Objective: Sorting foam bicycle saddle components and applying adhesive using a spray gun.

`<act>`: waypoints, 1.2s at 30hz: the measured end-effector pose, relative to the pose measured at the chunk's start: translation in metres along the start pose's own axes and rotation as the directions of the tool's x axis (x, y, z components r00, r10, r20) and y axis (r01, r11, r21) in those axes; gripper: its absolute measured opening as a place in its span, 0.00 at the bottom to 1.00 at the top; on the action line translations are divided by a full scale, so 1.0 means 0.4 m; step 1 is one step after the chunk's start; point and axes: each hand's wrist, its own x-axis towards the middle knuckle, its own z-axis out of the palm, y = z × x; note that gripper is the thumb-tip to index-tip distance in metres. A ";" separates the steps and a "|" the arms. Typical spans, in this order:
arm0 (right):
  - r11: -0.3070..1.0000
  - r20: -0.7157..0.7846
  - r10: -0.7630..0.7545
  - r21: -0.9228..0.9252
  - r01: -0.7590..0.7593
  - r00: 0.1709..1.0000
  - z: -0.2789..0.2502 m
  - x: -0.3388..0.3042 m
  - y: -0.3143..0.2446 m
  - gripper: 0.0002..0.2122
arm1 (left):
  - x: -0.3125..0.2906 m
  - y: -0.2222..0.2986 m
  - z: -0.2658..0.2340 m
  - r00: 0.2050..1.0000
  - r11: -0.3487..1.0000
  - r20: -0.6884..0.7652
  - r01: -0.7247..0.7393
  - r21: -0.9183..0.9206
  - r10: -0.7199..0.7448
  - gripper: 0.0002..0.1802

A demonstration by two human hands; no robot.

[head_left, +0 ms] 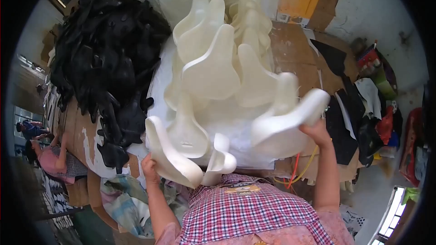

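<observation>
My left hand [149,168] grips the lower edge of a cream foam saddle-shaped piece [170,154] near the table's front. My right hand [315,131] holds another cream foam piece [286,118] by its end, lifted above the table at the right. Between and beyond them lies a heap of several more cream foam pieces [218,63] on a white sheet [159,81]. A curled smaller cream piece [220,159] rests just in front of my chest.
A large pile of black moulded pieces [109,59] fills the table's left side. Dark fabric or leather scraps [354,118] hang at the right. The brown tabletop [290,45] shows behind. Other people [50,154] sit at the far left. Crumpled cloth [122,199] lies lower left.
</observation>
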 end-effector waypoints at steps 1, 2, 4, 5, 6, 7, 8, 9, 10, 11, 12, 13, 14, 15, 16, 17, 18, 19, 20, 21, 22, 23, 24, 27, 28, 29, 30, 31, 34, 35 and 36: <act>1.000 -0.009 -0.004 -0.010 0.004 1.000 -0.015 -0.012 -0.013 0.31 | 0.016 -0.019 0.011 0.999 0.999 -0.004 0.039 -0.009 -0.039 0.26; 0.993 -0.107 -0.001 -0.117 -0.012 0.994 -0.010 0.041 0.046 0.32 | 0.035 -0.039 0.028 0.997 0.997 -0.004 0.077 -0.018 -0.077 0.25; 0.922 -0.402 -0.173 -0.388 0.004 0.899 0.045 0.085 0.048 0.32 | 0.098 -0.082 0.020 0.998 1.000 -0.056 0.013 0.027 -0.011 0.24; 0.833 -0.542 -0.347 -0.553 -0.013 0.765 0.068 0.083 0.015 0.32 | 0.114 -0.097 0.010 0.992 0.997 -0.118 -0.029 0.070 0.037 0.23; 0.833 -0.527 -0.346 -0.554 -0.005 0.776 0.090 0.062 -0.032 0.32 | 0.120 -0.109 0.016 0.977 0.946 -0.089 -0.163 0.280 0.194 0.21; 0.880 -0.509 -0.330 -0.470 0.065 0.795 0.128 0.036 -0.100 0.32 | 0.153 -0.102 0.006 0.972 0.942 -0.106 -0.173 0.287 0.211 0.21; 0.918 -0.487 -0.303 -0.381 0.112 0.819 0.166 -0.014 -0.160 0.31 | 0.166 -0.109 0.001 0.979 0.907 -0.071 -0.146 0.395 0.189 0.22; 0.950 -0.208 -0.121 -0.308 0.052 0.971 0.224 -0.058 -0.217 0.31 | 0.176 -0.107 -0.002 0.986 0.858 -0.035 -0.124 0.499 0.162 0.22; 0.964 0.084 0.068 -0.263 -0.043 0.994 0.284 -0.097 -0.259 0.31 | 0.189 -0.092 0.031 0.987 0.859 -0.022 -0.126 0.496 0.157 0.22; 0.880 0.252 0.147 -0.476 -0.010 0.957 0.342 -0.107 -0.276 0.32 | 0.190 -0.068 0.078 0.998 0.838 0.016 -0.054 0.543 0.054 0.24; 0.755 0.395 0.256 -0.652 0.073 0.882 0.389 -0.118 -0.288 0.34 | 0.185 -0.048 0.105 0.998 0.807 0.040 0.013 0.590 -0.046 0.26; 0.815 0.418 0.113 -0.558 0.156 0.901 0.428 -0.129 -0.226 0.37 | 0.185 -0.032 0.115 0.998 0.810 0.049 0.003 0.587 -0.039 0.26; 0.885 0.445 0.150 -0.459 0.081 0.883 0.452 -0.121 -0.240 0.33 | 0.184 -0.023 0.106 0.994 0.815 0.089 0.002 0.580 -0.066 0.28; 0.882 0.454 0.147 -0.461 0.091 0.879 0.458 -0.117 -0.249 0.33 | 0.179 -0.017 0.100 0.988 0.821 0.124 0.005 0.571 -0.092 0.29; 0.918 0.502 0.138 -0.388 0.080 0.854 0.462 -0.113 -0.253 0.30 | 0.171 -0.007 0.109 0.988 0.822 0.128 0.001 0.570 -0.090 0.29; 0.947 0.547 0.126 -0.314 0.063 0.827 0.460 -0.107 -0.252 0.28 | 0.158 0.000 0.118 0.991 0.822 0.126 -0.098 0.561 0.032 0.28; 0.962 0.575 0.118 -0.267 0.049 0.810 0.460 -0.105 -0.239 0.25 | 0.145 0.014 0.110 0.981 0.807 0.117 -0.193 0.559 0.153 0.28; 0.963 0.580 0.117 -0.264 0.050 0.806 0.449 -0.104 -0.229 0.25 | 0.146 0.021 0.107 0.982 0.805 0.111 -0.188 0.562 0.152 0.28; 0.967 0.562 0.085 -0.246 0.068 0.823 0.432 -0.100 -0.219 0.25 | 0.159 0.029 0.108 0.969 0.809 0.096 -0.244 0.535 0.228 0.28; 0.968 0.548 0.055 -0.235 0.091 0.835 0.412 -0.091 -0.216 0.24 | 0.172 0.034 0.116 0.949 0.810 0.070 -0.299 0.504 0.306 0.28; 0.918 0.552 0.204 -0.395 0.038 0.809 0.392 -0.068 -0.310 0.21 | 0.200 0.014 0.077 0.944 0.765 0.096 -0.313 0.563 0.315 0.29; 0.913 0.528 0.137 -0.395 0.099 0.838 0.382 -0.041 -0.328 0.20 | 0.230 -0.004 0.071 0.934 0.707 0.103 -0.327 0.627 0.341 0.31; 0.904 0.503 0.064 -0.395 0.163 0.862 0.368 -0.015 -0.341 0.18 | 0.256 -0.025 0.076 0.924 0.644 0.111 -0.338 0.686 0.367 0.32; 0.812 0.407 -0.203 -0.438 0.386 0.891 0.334 0.075 -0.424 0.15 | 0.295 -0.057 0.092 0.935 0.499 0.037 -0.220 0.838 0.352 0.35; 0.819 0.404 -0.243 -0.403 0.409 0.882 0.320 0.094 -0.460 0.16 | 0.285 -0.055 0.107 0.932 0.527 0.045 -0.243 0.814 0.359 0.35; 0.798 0.355 -0.319 -0.400 0.451 0.879 0.310 0.110 -0.484 0.16 | 0.274 -0.047 0.133 0.935 0.594 0.048 -0.263 0.760 0.351 0.35; 0.769 0.383 -0.352 -0.402 0.497 0.854 0.312 0.145 -0.502 0.16 | 0.254 -0.034 0.132 0.937 0.651 0.044 -0.274 0.708 0.347 0.35; 0.793 0.393 -0.227 -0.457 0.404 0.891 0.314 0.178 -0.518 0.16 | 0.241 -0.032 0.125 0.933 0.651 0.023 -0.268 0.710 0.359 0.35; 0.660 0.348 -0.301 -0.596 0.457 0.888 0.327 0.346 -0.443 0.15 | 0.185 -0.033 0.065 0.936 0.712 -0.064 -0.217 0.667 0.346 0.33; 0.597 0.339 -0.345 -0.640 0.483 0.875 0.321 0.392 -0.422 0.15 | 0.169 -0.047 0.028 0.966 0.835 -0.147 -0.103 0.540 0.215 0.31; 0.586 0.351 -0.356 -0.638 0.499 0.866 0.328 0.406 -0.426 0.15 | 0.154 -0.065 -0.020 0.975 0.921 -0.211 0.018 0.390 0.071 0.30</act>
